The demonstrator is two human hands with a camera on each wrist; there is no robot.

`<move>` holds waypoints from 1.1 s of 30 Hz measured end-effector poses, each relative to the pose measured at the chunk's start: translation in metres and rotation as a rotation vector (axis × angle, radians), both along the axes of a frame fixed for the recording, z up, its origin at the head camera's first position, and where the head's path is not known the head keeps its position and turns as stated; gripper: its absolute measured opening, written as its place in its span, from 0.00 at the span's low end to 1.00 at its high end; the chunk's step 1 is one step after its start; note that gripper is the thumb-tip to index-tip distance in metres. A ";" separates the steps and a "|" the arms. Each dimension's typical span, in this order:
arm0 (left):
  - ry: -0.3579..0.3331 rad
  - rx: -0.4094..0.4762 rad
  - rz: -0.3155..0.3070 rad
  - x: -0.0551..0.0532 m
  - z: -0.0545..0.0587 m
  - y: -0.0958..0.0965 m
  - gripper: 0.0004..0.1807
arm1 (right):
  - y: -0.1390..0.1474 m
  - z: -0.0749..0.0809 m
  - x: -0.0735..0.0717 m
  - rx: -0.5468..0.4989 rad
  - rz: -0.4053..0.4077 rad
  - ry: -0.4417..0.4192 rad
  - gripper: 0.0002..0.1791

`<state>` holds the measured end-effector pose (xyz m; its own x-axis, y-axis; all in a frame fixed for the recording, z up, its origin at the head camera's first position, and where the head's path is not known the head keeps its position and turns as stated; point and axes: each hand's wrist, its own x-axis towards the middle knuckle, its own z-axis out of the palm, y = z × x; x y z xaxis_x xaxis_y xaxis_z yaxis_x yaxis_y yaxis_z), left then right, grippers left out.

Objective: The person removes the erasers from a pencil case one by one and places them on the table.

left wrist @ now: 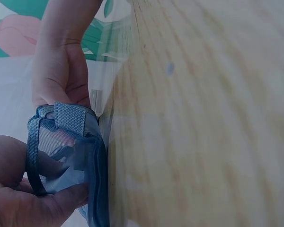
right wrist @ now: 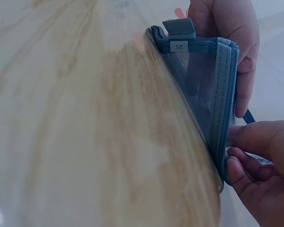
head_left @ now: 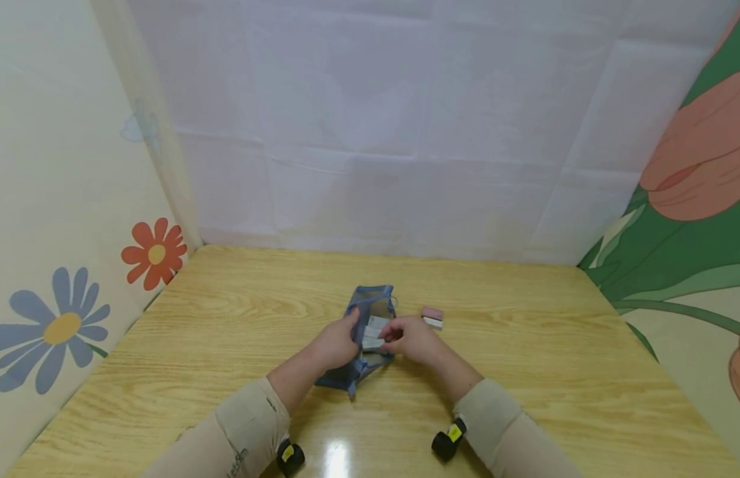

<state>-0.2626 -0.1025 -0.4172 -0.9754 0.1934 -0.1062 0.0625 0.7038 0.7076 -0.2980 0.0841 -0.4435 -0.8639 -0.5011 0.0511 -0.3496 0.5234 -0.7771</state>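
Note:
A blue mesh zip pouch (head_left: 337,377) lies on the table with its mouth open towards the right. My left hand (head_left: 336,342) grips its left side, thumb over the upper edge; in the left wrist view, fingers show through the mesh (left wrist: 61,137). White cards (head_left: 378,323) with faint print lie inside the pouch. My right hand (head_left: 414,338) reaches into the mouth, thumb and forefinger pinching a white card at its edge. The right wrist view has the right hand (right wrist: 262,165) at the zip edge (right wrist: 225,94), the pouch wall hiding what it holds.
Just right of the pouch, a small pink card (head_left: 432,313) and a white one with a dark stripe (head_left: 432,322) lie on the wooden table (head_left: 525,345). A white cloth (head_left: 376,133) hangs along the back, and flower-printed sheets (head_left: 47,199) flank the table.

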 end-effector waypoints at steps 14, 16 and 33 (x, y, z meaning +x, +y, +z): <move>0.000 0.022 -0.012 -0.001 -0.003 0.000 0.42 | 0.013 0.008 -0.003 0.028 -0.087 -0.022 0.06; -0.008 0.024 -0.009 -0.001 -0.003 0.000 0.42 | 0.016 0.010 -0.004 0.030 -0.117 -0.032 0.06; -0.035 0.006 -0.005 -0.001 0.000 0.000 0.42 | 0.062 0.027 -0.021 0.011 -0.298 0.016 0.08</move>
